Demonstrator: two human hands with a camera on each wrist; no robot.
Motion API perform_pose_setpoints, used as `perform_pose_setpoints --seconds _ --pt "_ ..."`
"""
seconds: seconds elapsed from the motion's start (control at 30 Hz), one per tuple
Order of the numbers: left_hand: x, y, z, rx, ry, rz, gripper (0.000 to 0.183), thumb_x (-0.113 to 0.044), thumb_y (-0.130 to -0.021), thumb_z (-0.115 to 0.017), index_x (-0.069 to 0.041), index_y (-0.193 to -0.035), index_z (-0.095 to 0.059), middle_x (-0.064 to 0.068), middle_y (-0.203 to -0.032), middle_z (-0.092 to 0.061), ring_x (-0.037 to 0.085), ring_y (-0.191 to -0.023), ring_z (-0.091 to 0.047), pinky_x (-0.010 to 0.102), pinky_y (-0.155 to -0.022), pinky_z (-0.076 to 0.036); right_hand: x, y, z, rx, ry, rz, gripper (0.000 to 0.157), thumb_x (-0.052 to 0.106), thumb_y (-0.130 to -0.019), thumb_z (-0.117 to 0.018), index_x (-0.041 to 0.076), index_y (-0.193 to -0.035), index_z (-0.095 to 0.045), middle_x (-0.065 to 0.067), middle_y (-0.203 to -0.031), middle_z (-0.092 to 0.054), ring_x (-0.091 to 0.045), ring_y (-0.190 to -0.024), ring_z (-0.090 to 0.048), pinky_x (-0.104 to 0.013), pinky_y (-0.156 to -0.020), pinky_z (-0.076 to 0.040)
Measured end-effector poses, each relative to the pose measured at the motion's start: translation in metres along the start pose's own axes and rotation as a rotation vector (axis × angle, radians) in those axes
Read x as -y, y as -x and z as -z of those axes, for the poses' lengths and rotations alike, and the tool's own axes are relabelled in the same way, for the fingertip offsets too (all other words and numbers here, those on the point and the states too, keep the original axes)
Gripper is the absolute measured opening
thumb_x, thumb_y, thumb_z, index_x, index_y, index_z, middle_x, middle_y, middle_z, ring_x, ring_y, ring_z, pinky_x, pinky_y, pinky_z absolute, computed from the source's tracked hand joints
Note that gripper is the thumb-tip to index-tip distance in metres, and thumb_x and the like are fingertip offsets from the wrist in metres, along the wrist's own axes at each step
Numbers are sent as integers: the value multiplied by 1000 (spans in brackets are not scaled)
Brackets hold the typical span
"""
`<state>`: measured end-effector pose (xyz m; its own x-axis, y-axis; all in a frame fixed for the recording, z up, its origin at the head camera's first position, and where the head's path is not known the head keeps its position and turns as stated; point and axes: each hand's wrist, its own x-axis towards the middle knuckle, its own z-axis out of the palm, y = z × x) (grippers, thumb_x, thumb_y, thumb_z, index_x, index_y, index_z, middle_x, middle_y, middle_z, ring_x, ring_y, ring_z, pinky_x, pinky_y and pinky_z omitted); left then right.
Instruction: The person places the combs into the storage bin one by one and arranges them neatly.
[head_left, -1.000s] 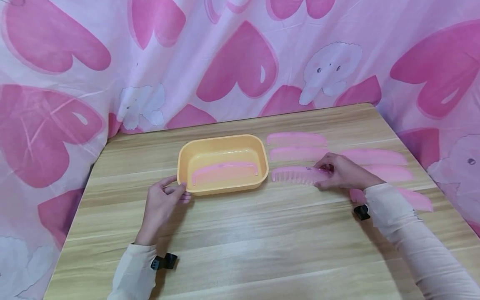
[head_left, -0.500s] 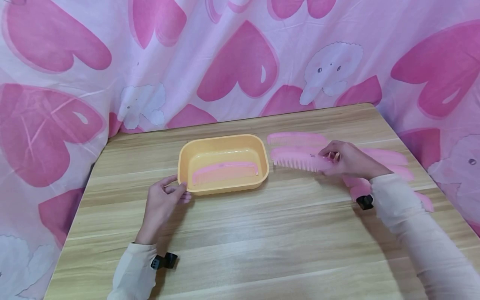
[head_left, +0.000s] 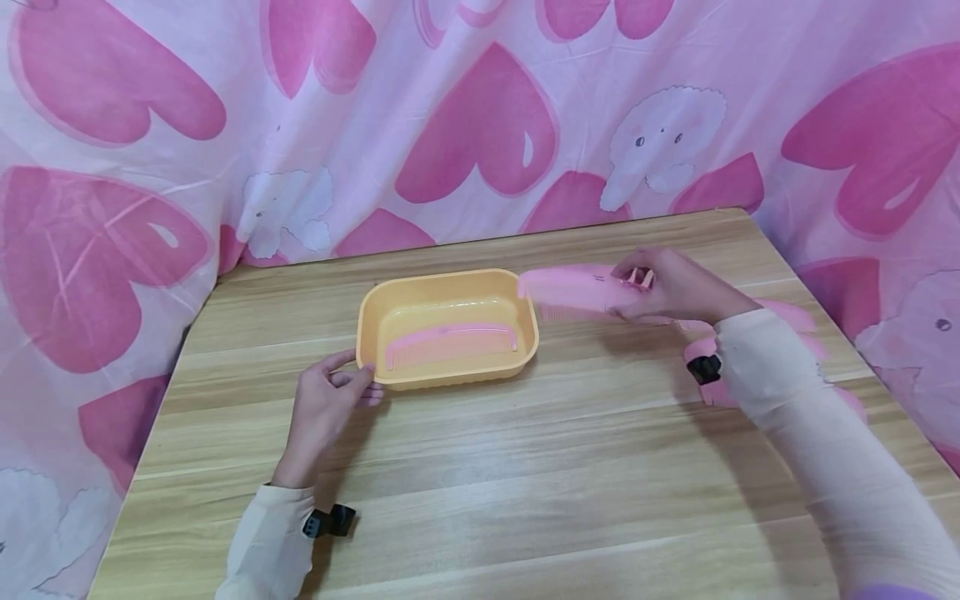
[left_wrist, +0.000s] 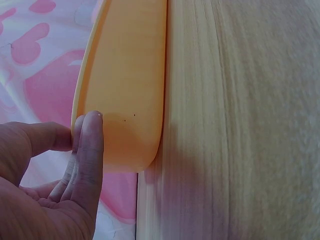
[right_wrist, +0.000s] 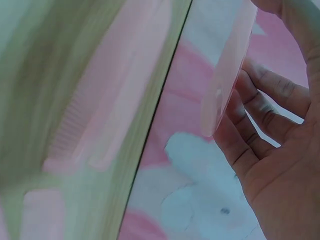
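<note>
In the head view my left hand (head_left: 322,412) is at the near left corner of a yellow plastic basin (head_left: 450,383). The left wrist view shows its thumb at the rim and fingers against the outer wall of the basin (left_wrist: 125,75). A pink comb (head_left: 450,335) lies inside. My right hand (head_left: 667,283) pinches another pink comb (head_left: 566,287) above the table, its left end by the basin's right rim. From the right wrist camera, the held comb (right_wrist: 230,75) appears edge-on between thumb and fingers.
Several pink combs lie on the wooden table (head_left: 480,500) right of the basin. Some, like the comb (head_left: 787,315), are partly covered by my right arm. A pink heart-patterned curtain (head_left: 480,125) hangs behind the table and along its sides.
My right hand has lifted the nearest comb of the inner column and carried it up and left toward the basin, over the other combs. My left hand has stayed in place.
</note>
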<state>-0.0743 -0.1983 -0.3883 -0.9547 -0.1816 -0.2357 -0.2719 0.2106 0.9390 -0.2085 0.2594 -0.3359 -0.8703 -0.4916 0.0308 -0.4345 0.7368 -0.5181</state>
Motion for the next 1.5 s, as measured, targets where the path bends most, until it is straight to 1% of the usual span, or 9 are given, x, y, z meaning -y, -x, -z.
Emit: perform_pose_setpoints --seconds 0.17,0.37,0.47,0.7,0.8,0.93,1.1,1.4,1.5 --pt "0 0 0 0 -3 -8 50 -5 -98 -63 12 -142 -46 15 -84 -75 12 -67 -72 29 -69 -66 18 -21 -6 5 7 68 47 24 -71 -91 -1 -108 -74 -7 -93 -69 -23 -88 -62 -37 -74 -56" --pt "0 0 0 3 0 -4 50 -4 -99 -63 11 -142 -46 14 -83 -75 12 -67 -72 29 -69 -66 41 -44 -16 47 -24 117 48 25 -70 -93 1 -107 -75 -7 -96 -70 -23 -90 -63 -39 -78 -58" --pt "0 1 0 3 0 -1 50 -4 -99 -63 11 -142 -46 14 -83 -75 12 -67 -72 29 -69 -66 52 -54 -22 64 -37 139 48 24 -68 -93 1 -107 -74 -6 -96 -68 -22 -90 -62 -37 -78 -58" --pt "-1 0 1 1 -6 6 49 -5 -99 -63 11 -142 -46 14 -84 -75 12 -67 -72 29 -69 -66 72 -73 -37 104 -28 199 42 29 -70 -92 7 -102 -75 -3 -94 -66 -19 -87 -60 -34 -75 -55" --pt "-1 0 1 3 -9 7 49 -5 -99 -63 11 -142 -47 14 -84 -75 12 -68 -72 29 -70 -66 82 -79 -44 119 -4 222 41 32 -70 -91 9 -101 -76 -3 -96 -66 -20 -88 -60 -34 -76 -55" --pt "-1 0 1 2 -13 9 48 -5 -99 -63 11 -141 -47 14 -84 -75 12 -68 -72 29 -69 -66 93 -85 -52 146 21 238 44 33 -71 -90 7 -104 -76 -4 -101 -65 -21 -90 -61 -34 -79 -56" --pt "-1 0 0 6 -9 0 47 -5 -99 -63 11 -140 -48 16 -86 -75 13 -67 -73 29 -69 -66 103 -91 -65 176 24 247 49 35 -71 -89 4 -106 -75 -5 -103 -66 -20 -89 -59 -33 -77 -55" --pt "-1 0 0 11 -12 4 48 -6 -99 -63 11 -141 -47 17 -88 -75 13 -68 -73 29 -70 -66 112 -98 -85 232 6 224 54 32 -72 -90 1 -112 -71 -7 -108 -68 -20 -92 -59 -32 -83 -56" --pt "-2 0 0 10 -13 7 48 -6 -99 -63 11 -141 -47 17 -88 -75 13 -68 -73 29 -70 -66 114 -99 -93 255 11 199 54 33 -73 -90 1 -113 -70 -5 -109 -67 -20 -94 -58 -31 -85 -56"
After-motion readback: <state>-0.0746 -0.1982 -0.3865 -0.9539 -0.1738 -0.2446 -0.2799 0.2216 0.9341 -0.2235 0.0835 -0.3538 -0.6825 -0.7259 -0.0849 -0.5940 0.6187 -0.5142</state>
